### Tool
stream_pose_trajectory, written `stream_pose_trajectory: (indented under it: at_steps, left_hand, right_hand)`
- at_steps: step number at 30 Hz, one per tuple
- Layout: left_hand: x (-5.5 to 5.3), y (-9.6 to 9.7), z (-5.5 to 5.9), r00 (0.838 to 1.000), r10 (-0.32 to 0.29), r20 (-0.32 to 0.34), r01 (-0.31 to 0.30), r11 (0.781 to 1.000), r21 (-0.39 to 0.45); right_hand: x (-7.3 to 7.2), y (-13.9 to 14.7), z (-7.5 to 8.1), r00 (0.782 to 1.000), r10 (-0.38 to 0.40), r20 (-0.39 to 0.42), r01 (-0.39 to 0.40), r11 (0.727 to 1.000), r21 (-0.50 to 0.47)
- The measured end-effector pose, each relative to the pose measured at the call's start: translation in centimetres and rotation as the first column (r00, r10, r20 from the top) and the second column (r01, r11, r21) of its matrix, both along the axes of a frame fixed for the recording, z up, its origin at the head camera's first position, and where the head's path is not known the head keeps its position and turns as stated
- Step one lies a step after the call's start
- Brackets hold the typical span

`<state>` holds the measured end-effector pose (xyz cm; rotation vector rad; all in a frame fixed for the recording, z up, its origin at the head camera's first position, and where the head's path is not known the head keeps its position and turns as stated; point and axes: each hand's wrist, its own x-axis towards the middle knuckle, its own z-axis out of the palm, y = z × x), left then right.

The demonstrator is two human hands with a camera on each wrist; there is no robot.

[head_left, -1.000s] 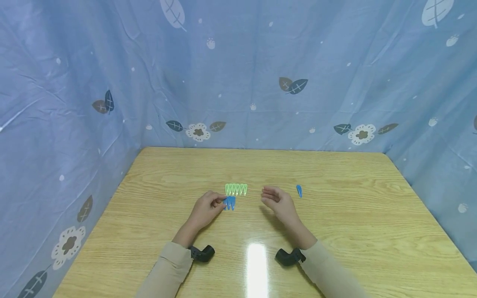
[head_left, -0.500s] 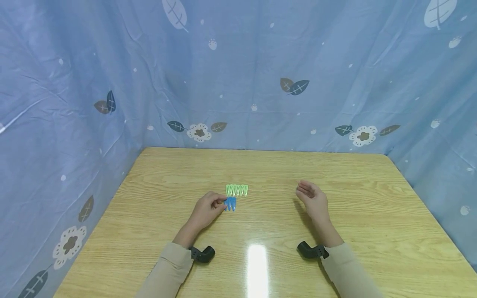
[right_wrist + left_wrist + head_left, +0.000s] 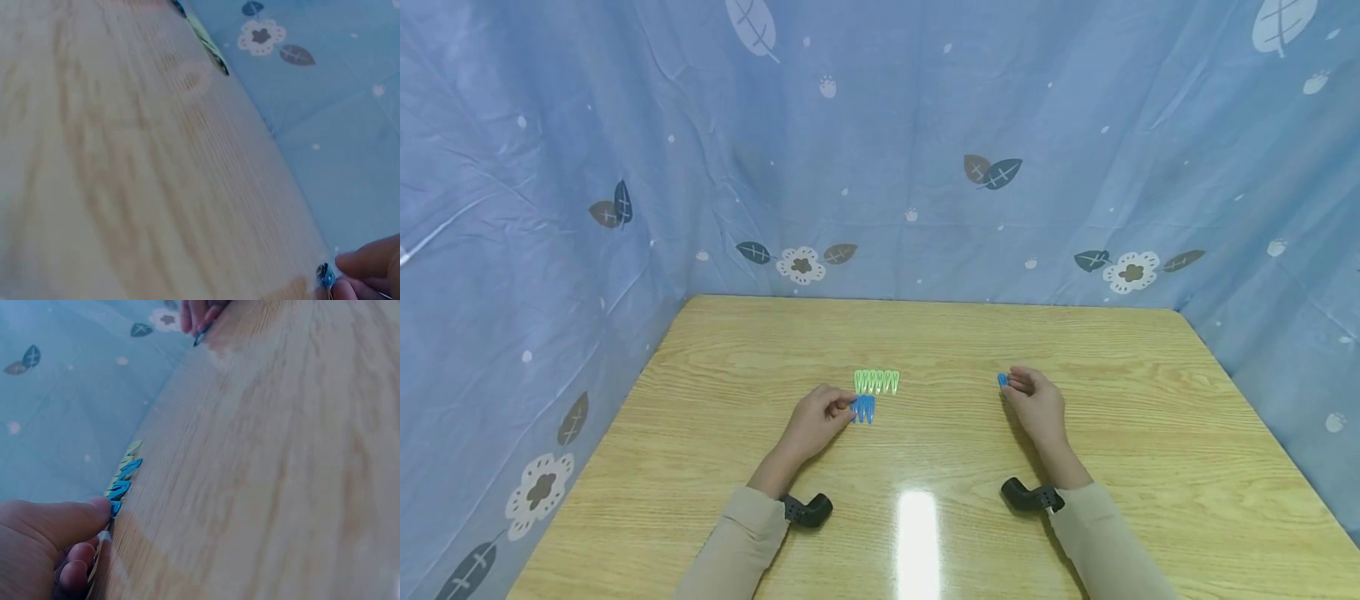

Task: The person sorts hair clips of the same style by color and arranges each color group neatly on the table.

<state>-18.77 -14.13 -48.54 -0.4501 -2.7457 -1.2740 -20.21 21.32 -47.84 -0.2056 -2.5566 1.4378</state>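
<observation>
Blue snap hair clips point(image 3: 867, 409) stand side by side in a short row on the table, just below a row of light green snap hair clips point(image 3: 876, 382). My left hand point(image 3: 820, 421) rests at the left end of the blue row, thumb and index finger pinching the end clip, which they partly cover. In the left wrist view the thumb point(image 3: 81, 519) lies against that blue clip. Off to the right, my right hand point(image 3: 1037, 408) has thumb and fingertips at a single blue hair clip point(image 3: 1002, 380), pinching it; its lower part is hidden. The right wrist view shows this clip point(image 3: 325, 275) between the fingertips.
The wooden table point(image 3: 925, 450) reaches back to a blue patterned curtain point(image 3: 880, 167) along its rear and sides. A bright light reflection point(image 3: 917, 542) lies near the front. Each wrist wears a black camera mount point(image 3: 808, 511).
My right hand has moved right, from near the middle to the lone blue clip, then closed its fingers on it. The left hand has stayed at the blue row.
</observation>
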Motion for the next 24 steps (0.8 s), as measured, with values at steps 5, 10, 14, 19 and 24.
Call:
stream_pose_trajectory:
  at_steps: [5, 10, 14, 19, 24]
  left_hand:
    - [-0.12, -0.01, -0.17, 1.000, 0.009, 0.025, -0.009, 1.000, 0.006]
    - [-0.27, -0.06, -0.54, 0.999, 0.009, 0.032, -0.010, 1.000, 0.010]
    - [-0.30, -0.07, -0.60, 1.000, 0.008, 0.024, -0.008, 1.000, 0.013]
    - [-0.26, -0.07, -0.57, 1.000, 0.010, 0.022, -0.011, 1.000, 0.014]
    - [-0.24, -0.03, -0.49, 0.999, 0.012, 0.035, -0.013, 1.000, 0.013]
  right_hand:
    - [-0.50, -0.46, 0.17, 0.999, -0.027, -0.026, 0.030, 0.994, 0.106]
    - [-0.79, -0.70, 0.26, 0.999, -0.037, -0.023, 0.040, 0.989, 0.141]
    - [-0.87, -0.60, 0.06, 0.999, -0.043, -0.009, 0.044, 0.993, 0.114]
    - [-0.91, -0.46, -0.27, 0.999, -0.046, -0.025, 0.048, 0.996, 0.071]
    - [-0.90, -0.35, -0.42, 0.998, -0.045, -0.051, 0.047, 0.998, 0.039]
